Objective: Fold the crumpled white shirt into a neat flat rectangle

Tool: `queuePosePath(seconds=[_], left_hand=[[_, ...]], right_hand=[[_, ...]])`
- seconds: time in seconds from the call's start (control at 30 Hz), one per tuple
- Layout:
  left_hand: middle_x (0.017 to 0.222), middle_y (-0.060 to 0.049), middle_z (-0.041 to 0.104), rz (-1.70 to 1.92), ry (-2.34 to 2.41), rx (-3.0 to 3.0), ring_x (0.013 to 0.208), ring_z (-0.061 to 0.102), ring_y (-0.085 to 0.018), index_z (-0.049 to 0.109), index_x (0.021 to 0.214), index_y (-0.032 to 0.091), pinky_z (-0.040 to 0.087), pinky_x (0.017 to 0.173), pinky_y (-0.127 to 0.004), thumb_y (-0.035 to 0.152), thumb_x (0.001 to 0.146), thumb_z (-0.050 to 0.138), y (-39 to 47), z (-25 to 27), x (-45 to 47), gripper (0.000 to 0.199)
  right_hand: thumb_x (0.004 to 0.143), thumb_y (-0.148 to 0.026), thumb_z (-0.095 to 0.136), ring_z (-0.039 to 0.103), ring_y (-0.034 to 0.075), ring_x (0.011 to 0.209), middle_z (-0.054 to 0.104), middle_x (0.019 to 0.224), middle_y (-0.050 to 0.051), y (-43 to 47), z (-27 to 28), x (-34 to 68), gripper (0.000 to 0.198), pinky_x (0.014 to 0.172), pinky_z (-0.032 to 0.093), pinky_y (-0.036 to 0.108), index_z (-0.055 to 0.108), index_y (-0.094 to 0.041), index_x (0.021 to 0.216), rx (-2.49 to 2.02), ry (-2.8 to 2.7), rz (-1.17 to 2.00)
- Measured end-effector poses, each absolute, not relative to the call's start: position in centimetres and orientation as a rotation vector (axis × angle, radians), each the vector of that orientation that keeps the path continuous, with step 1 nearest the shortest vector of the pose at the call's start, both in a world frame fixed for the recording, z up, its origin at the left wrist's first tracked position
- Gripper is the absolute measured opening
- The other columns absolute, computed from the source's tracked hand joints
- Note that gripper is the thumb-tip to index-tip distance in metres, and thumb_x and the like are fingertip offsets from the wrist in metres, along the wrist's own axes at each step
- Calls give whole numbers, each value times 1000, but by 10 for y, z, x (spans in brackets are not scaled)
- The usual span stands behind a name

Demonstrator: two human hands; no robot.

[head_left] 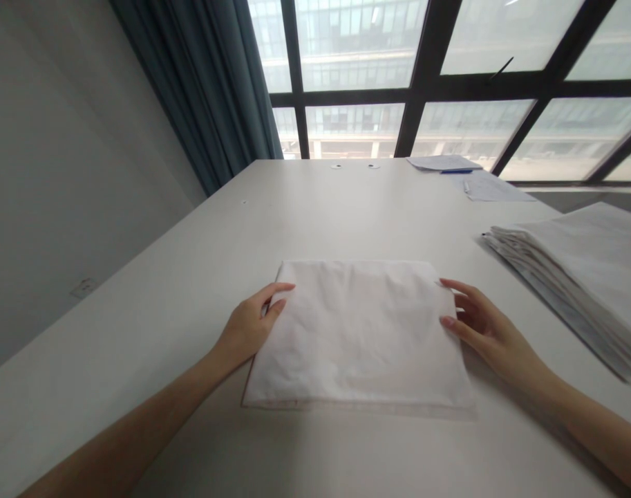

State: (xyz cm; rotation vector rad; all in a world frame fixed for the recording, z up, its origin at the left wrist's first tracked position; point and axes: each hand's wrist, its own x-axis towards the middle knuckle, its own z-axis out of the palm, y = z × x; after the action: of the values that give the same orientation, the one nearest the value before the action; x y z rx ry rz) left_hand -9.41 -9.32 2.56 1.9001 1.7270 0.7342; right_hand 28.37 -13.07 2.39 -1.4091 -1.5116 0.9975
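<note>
A folded white cloth (pixel 361 339) lies flat in front of me on the white table, its layered hem along the near edge and light creases on top. My left hand (pixel 250 321) holds its left edge, thumb and index finger on the upper face, the other fingers mostly hidden at the side. At the opposite edge, my right hand (pixel 478 321) has its thumb and index fingertip on the cloth's border, with the remaining fingers curled beside it. The cloth's near right corner is slightly blurred.
To the right sits a thick stack of folded white cloths (pixel 585 270). Sheets of paper (pixel 442 162) and a blue pen (pixel 456 171) lie at the table's far right. Beyond the white table (pixel 315 207) are a dark-framed window and a blue curtain (pixel 206 83); a grey wall (pixel 77 159) runs along the left.
</note>
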Motion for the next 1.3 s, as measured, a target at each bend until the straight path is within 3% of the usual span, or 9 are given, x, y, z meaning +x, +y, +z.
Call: queuePosePath(seconds=[0.17, 0.37, 0.6, 0.77, 1.0, 1.17, 1.3], left_hand=[[69, 1, 56, 740, 1718, 1881, 63, 50, -16, 65, 120, 21, 39, 60, -26, 38, 87, 44, -92, 28, -94, 42], [65, 3, 50, 698, 1722, 1895, 58, 46, -15, 63, 122, 23, 36, 58, -25, 36, 88, 42, -90, 27, -95, 41], [64, 3, 49, 689, 1712, 1910, 57, 45, -15, 63, 121, 22, 35, 55, -25, 36, 88, 42, -89, 27, -96, 42], [65, 3, 51, 689, 1715, 1925, 57, 45, -15, 63, 120, 23, 35, 57, -25, 41, 88, 44, -89, 28, -96, 42], [80, 1, 63, 643, 1704, 1926, 66, 53, -16, 62, 121, 25, 39, 65, -27, 40, 88, 46, -90, 30, -97, 40], [86, 0, 66, 610, 1688, 1939, 64, 54, -16, 60, 123, 24, 41, 64, -28, 40, 89, 45, -88, 29, -100, 40], [110, -3, 68, 651, 1611, 2017, 89, 62, -21, 60, 122, 23, 46, 82, -32, 37, 91, 44, -88, 26, -100, 37]], right_hand=[[82, -51, 66, 63, 23, 94, 64, 105, 5, -131, 28, 279, 58, 77, 54, 35, 45, -32, 132, -1341, -1464, 1027], [87, -53, 58, 53, 17, 54, 50, 62, -5, -133, 32, 275, 62, 48, 47, 29, 39, -28, 139, -1439, -1512, 1086], [89, -50, 57, 57, 17, 61, 51, 66, -4, -135, 36, 280, 56, 56, 50, 30, 43, -28, 138, -1347, -1508, 1084], [88, -53, 56, 56, 17, 58, 53, 66, -4, -136, 33, 281, 65, 53, 49, 30, 34, -30, 144, -1434, -1582, 1093], [84, -53, 60, 51, 16, 47, 47, 55, -7, -136, 34, 282, 71, 44, 44, 29, 37, -25, 145, -1598, -1695, 1070], [84, -51, 61, 54, 16, 57, 59, 73, -1, -133, 35, 287, 68, 51, 46, 29, 41, -29, 144, -1552, -1885, 951], [84, -50, 61, 49, 15, 54, 52, 66, -4, -130, 32, 294, 74, 51, 43, 27, 35, -29, 149, -1599, -1968, 939]])
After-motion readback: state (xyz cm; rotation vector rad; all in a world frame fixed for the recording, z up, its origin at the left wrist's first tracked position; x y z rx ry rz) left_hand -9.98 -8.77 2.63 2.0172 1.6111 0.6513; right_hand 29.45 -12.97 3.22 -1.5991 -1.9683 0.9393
